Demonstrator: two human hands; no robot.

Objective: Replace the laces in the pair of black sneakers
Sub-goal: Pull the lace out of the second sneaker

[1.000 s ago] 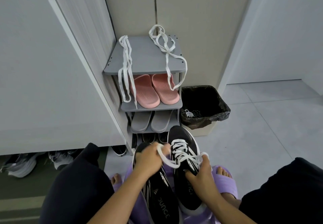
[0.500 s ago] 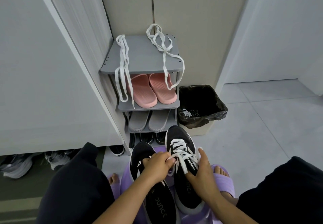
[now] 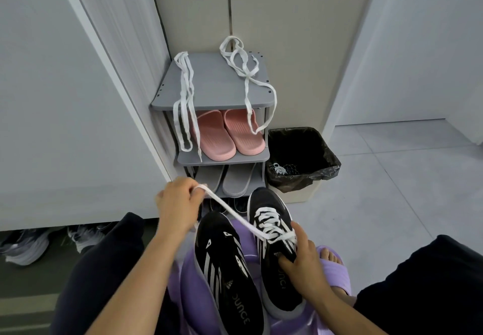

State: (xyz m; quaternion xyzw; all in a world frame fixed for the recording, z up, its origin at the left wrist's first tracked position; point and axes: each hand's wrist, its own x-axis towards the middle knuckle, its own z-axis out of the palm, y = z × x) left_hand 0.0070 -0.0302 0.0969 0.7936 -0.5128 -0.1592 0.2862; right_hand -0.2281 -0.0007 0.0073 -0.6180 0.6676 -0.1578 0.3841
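Two black sneakers lie in front of me on purple slippers. The left sneaker (image 3: 224,264) shows no lace. The right sneaker (image 3: 274,232) carries a white lace (image 3: 230,212) through its eyelets. My left hand (image 3: 177,204) pinches one end of that lace and holds it stretched up and to the left. My right hand (image 3: 300,259) grips the right sneaker at its tongue and collar. Two loose white laces, one on the left (image 3: 184,104) and one on the right (image 3: 245,73), hang over the top of the grey shoe rack (image 3: 214,86).
Pink slippers (image 3: 230,133) and grey slippers (image 3: 230,180) fill the rack's lower shelves. A bin with a black liner (image 3: 303,157) stands right of the rack. More sneakers (image 3: 26,246) sit under the white cabinet at left. Tiled floor (image 3: 392,191) spreads to the right.
My left hand has pulled the lace end up and leftward, away from the right sneaker, so the lace is now stretched taut. My right hand stays on the sneaker.
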